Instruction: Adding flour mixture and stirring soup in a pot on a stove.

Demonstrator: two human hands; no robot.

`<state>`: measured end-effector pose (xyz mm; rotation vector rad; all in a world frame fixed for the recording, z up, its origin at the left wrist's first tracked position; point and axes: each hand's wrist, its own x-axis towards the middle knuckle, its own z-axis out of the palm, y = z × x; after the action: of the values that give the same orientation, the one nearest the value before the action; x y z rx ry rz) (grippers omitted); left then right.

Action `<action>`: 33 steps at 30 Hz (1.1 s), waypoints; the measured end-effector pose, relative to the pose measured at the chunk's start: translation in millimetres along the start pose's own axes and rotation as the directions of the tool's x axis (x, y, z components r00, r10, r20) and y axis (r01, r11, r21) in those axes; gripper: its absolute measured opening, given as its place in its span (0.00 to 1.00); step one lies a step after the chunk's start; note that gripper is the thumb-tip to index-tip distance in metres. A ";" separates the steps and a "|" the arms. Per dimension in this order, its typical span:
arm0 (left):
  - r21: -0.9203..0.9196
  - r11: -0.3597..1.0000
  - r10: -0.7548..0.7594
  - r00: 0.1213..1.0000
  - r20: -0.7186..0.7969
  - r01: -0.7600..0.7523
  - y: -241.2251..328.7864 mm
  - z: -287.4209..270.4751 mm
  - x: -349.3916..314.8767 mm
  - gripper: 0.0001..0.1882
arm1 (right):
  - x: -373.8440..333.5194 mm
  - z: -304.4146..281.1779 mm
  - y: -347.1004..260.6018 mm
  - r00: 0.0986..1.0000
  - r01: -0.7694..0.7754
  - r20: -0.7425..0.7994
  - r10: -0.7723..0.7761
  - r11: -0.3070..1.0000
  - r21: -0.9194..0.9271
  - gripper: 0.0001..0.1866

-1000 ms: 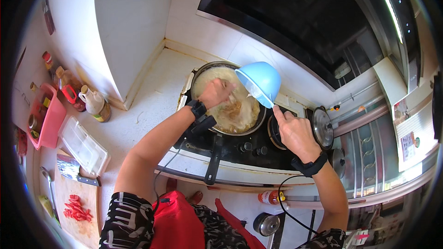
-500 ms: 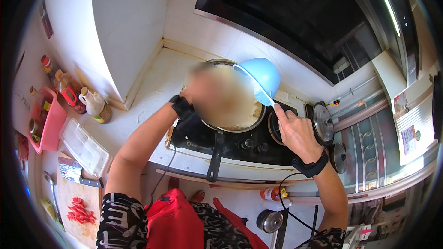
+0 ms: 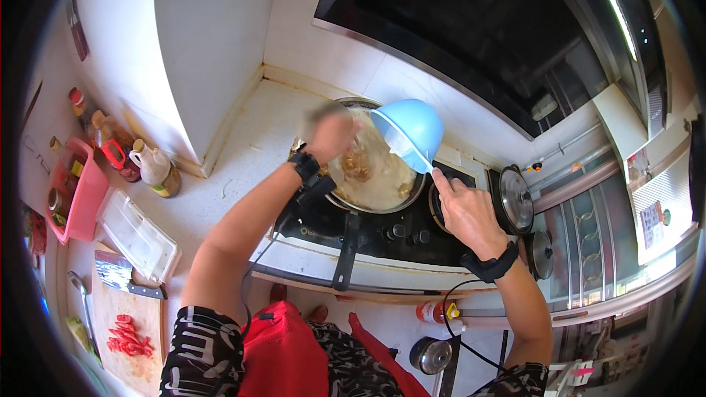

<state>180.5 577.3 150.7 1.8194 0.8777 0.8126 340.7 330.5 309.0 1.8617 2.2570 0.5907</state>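
Tipping light-blue bowl (image 3: 412,131) over frying pan (image 3: 373,176) on stove; right hand (image 3: 465,212) grips its rim. Left hand (image 3: 332,134) blurred above pan, grip unclear. Food already in; bowl contents hidden.

White kitchen counter (image 3: 243,169), running along the wall. On it, at the left: a pink basket (image 3: 81,195) with jars, brown bottles (image 3: 110,143), a pale jug (image 3: 156,169). Next to those, a clear plastic box (image 3: 140,235). Nearer, a wooden cutting board (image 3: 129,320) with a big knife (image 3: 121,276) and red chopped bits (image 3: 126,337). On the right, a black stove (image 3: 382,231) with a pan (image 3: 368,176).
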 end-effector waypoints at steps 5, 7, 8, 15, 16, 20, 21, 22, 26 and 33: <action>-0.152 0.987 -0.022 0.977 0.212 0.055 10.2 -8.6 -14.1 0.22 | -3.4 -2.2 -0.8 1.000 -0.019 0.007 0.019 1.000 -0.002 0.28; -0.014 1.000 0.023 0.987 0.157 -0.022 6.8 -29.4 -10.5 0.22 | -2.5 -3.4 -2.9 1.000 -0.029 0.007 0.029 1.000 -0.004 0.28; -0.011 1.000 0.021 0.988 0.154 -0.020 6.2 -33.5 -14.4 0.22 | -2.2 -3.2 -3.1 0.999 -0.046 0.008 0.045 0.998 0.038 0.27; -0.559 0.828 -0.020 0.993 -0.118 -0.050 62.8 -63.2 -41.5 0.27 | 1.8 -15.8 7.4 0.978 -0.193 -0.008 0.209 0.917 0.350 0.23; -0.561 0.826 -0.026 0.992 -0.121 -0.046 64.5 -62.1 -39.8 0.27 | 4.1 -20.5 7.0 0.966 -0.250 0.042 0.255 0.879 0.407 0.22; -0.743 0.656 0.022 0.987 -0.161 -0.136 61.4 -62.8 -24.6 0.26 | 6.1 -32.0 1.4 0.955 -0.282 0.080 0.285 0.793 0.541 0.23; -0.788 0.592 0.008 0.979 -0.206 -0.170 55.5 -64.5 -18.8 0.25 | 6.5 -34.9 -0.4 0.957 -0.278 0.079 0.280 0.796 0.538 0.23; -0.826 0.525 -0.010 0.968 -0.249 -0.207 49.6 -66.2 -15.0 0.25 | 6.7 -37.8 -2.4 0.961 -0.267 0.087 0.264 0.793 0.547 0.22; -0.809 0.560 -0.098 0.956 -0.278 -0.178 14.8 -67.9 -16.7 0.25 | 0.1 -45.3 -3.3 0.972 -0.185 0.012 0.233 0.740 0.647 0.22; -0.818 0.548 -0.069 0.966 -0.251 -0.173 25.4 -73.4 -25.7 0.25 | -3.4 -45.9 -0.1 0.974 -0.174 0.004 0.227 0.733 0.658 0.22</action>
<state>112.3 580.8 195.8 0.8756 0.4254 1.2605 324.6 318.0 350.3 2.4470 2.5429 -0.1715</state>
